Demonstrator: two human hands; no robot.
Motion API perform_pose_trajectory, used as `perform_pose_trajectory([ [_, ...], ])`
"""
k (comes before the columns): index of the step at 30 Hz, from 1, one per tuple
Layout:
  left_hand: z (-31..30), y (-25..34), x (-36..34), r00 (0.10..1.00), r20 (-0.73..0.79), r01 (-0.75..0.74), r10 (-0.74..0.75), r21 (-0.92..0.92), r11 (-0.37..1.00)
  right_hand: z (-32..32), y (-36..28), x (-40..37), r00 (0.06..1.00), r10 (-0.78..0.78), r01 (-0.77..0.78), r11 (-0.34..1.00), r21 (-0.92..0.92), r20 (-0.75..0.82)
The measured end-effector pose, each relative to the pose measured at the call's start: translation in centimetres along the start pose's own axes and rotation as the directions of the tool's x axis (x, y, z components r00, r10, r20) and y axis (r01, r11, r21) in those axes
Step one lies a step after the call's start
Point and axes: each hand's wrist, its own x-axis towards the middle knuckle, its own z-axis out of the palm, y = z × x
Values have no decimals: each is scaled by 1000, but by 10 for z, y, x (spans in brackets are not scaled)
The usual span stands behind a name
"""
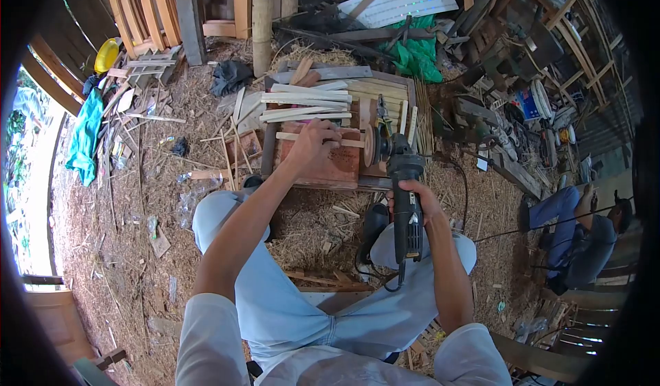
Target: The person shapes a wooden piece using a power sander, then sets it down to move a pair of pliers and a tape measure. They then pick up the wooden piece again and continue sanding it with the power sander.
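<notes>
The grinder sits upright over the near right part of the counter, its disc facing left. It looks heavy and stiff, with a hard shell that dust could make slippery; the slim body behind the head is the place to grip (well away from that disc, naturally). The right hand has its fingers wrapped there. The stick lies between the left hand and the disc; it seems light, rigid and thin enough to snap, so it wants a close pinch back from its end. The left fingers are closed round it.

Hidden are the undersides of both grips and the switch. Whether the stick's tip touches the disc, or whether the disc spins, I cannot tell. The dark rim of the view cuts off the surroundings.
</notes>
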Motion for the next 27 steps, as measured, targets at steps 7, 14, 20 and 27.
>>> perform_pose_trajectory([
  [7, 3, -8, 0, 993, 2, -120, 120, 51, 991, 1, -5, 1, 1000, -28, 27, 998, 48, 11],
  [14, -35, 42, 30, 987, -160, 6, 5, 68, 998, 1, -22, -2, 978, -205, 198, 971, 136, 38],
  [20, -3, -26, -7, 606, -270, 427, -748, -683, 593, 4, -18, -6, 977, -211, 209, 976, 66, 26],
  [27, -29, 6, -26, 337, 106, 827, -936, -508, 240, 0, -13, -9, 986, -100, 94, 994, 53, 134],
])
